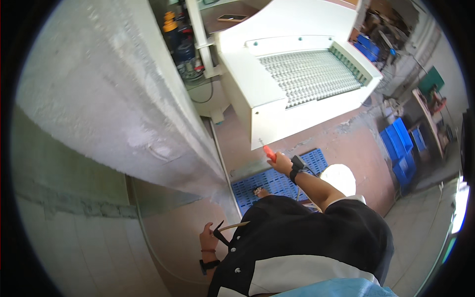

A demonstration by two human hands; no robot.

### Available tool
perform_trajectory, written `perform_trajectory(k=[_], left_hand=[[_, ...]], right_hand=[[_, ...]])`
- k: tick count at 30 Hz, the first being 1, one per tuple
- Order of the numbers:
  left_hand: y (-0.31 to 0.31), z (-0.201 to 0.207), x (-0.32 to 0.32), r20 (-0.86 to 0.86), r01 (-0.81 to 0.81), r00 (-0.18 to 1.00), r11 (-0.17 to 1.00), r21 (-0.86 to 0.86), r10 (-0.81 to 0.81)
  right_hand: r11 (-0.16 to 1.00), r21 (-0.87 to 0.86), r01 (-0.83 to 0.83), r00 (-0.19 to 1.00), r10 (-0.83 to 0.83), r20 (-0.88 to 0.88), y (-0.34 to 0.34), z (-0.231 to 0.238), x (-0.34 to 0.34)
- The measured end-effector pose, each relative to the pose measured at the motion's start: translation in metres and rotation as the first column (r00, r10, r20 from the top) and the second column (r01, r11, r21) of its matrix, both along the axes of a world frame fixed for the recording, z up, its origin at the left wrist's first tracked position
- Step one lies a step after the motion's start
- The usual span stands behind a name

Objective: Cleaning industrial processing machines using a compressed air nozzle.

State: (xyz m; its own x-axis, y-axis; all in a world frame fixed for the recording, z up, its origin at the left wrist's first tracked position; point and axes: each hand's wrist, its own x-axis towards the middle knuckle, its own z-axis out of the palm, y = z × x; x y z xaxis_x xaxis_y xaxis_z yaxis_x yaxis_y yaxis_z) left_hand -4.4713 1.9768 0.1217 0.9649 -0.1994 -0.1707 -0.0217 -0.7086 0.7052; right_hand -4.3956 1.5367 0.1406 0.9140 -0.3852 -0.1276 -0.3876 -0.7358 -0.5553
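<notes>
Red-handled screwdriver [269, 153] gripped in the curled fingers [278, 159] of the right hand [284, 165]; held out in front of the body, with its thin metal shaft pointing away, near the lower front corner of a cream machine [297, 117]; impossible to tell whether touching the panel or just short of it; on top of the machine, rows of shiny metal bumps [316, 76] in a sunken bed. Low at the left side of the body, the left hand [208, 239], right beside a black strap [221, 236]; too unclear to tell whether wide, narrow or holding the strap. Underfoot, a blue pallet [316, 159]; just past the right forearm, a white round stool [342, 176]; farther right, blue bins [396, 141]; behind the machine, a dark phone [232, 18] on a brown desk [242, 9]; to the left, a grey concrete pillar [148, 123].
</notes>
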Motion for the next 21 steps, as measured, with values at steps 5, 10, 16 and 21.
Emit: perform_trajectory(k=[5, 10, 16, 21], left_hand=[[-0.012, 0.005, 0.009, -0.003, 0.073, 0.997, 0.997, 0.011, -0.073], [-0.022, 0.01, 0.02, 0.024, 0.144, 0.989, 0.989, 0.035, -0.145], [-0.006, -0.008, 0.023, 0.165, 0.206, 0.966, 0.978, -0.021, -0.199], [0.016, 0.01, 0.028, 0.113, 0.153, 0.982, 0.988, 0.013, -0.154]], right_hand=[[0.98, 0.156, 0.12, 0.977, -0.089, -0.193, -0.039, -0.005, -0.028], [0.732, 0.246, 0.635, 0.76, -0.65, -0.029, -0.129, -0.012, -0.037], [0.227, 0.49, 0.842, 0.298, -0.952, -0.072, -0.192, 0.028, -0.06], [0.001, 0.803, 0.597, 0.227, -0.959, -0.167, -0.209, -0.04, -0.101]])
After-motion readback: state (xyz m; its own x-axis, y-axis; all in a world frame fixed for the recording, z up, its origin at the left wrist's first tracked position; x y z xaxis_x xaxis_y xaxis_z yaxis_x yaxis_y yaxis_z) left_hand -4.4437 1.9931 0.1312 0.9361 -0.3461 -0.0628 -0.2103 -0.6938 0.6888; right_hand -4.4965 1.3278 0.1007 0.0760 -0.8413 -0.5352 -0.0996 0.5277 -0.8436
